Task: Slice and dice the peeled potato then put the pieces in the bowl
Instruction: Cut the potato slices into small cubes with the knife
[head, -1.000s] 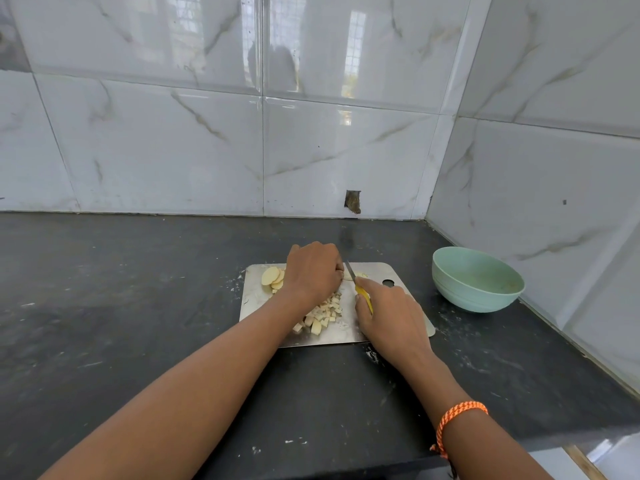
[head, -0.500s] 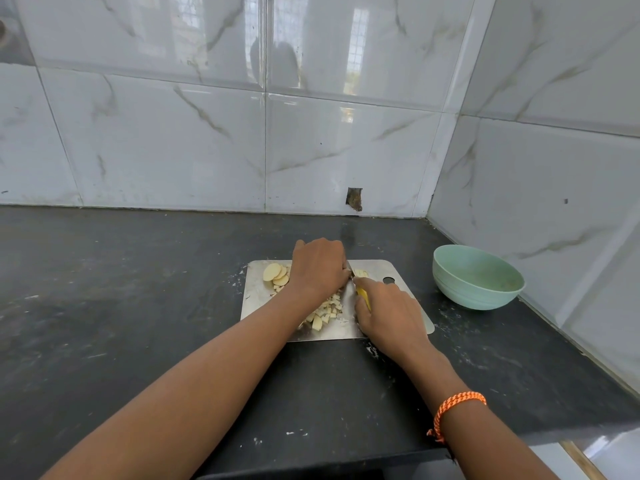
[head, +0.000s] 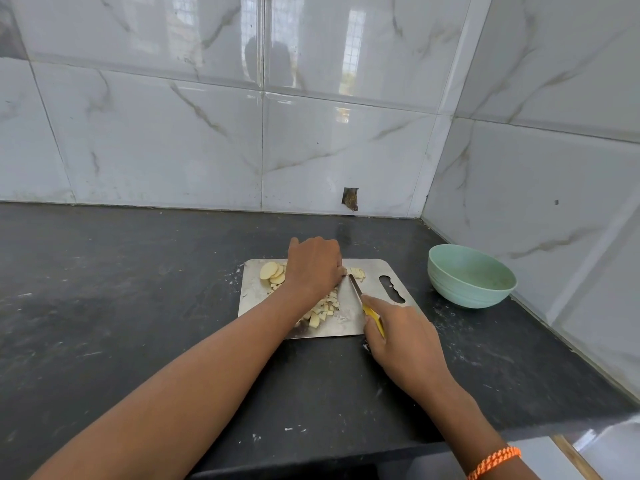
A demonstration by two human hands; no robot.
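Observation:
A steel cutting board (head: 256,296) lies on the dark counter. Round potato slices (head: 272,272) sit at its far left, a heap of diced potato (head: 323,308) near its middle, and a few cut strips (head: 358,273) at the far edge. My left hand (head: 315,263) is curled knuckles-up over the potato, hiding what is under it. My right hand (head: 405,337) grips the yellow handle of a knife (head: 356,289), whose blade tip meets the left fingertips. The pale green bowl (head: 471,277) stands to the right of the board, with nothing visible inside.
Marble-tiled walls close the counter at the back and right, forming a corner behind the bowl. The counter's front edge runs just below my forearms. An orange bracelet (head: 495,460) is on my right wrist.
My right hand has drawn back toward me and to the right with the knife, uncovering the board's handle slot. The left hand stays over the potato.

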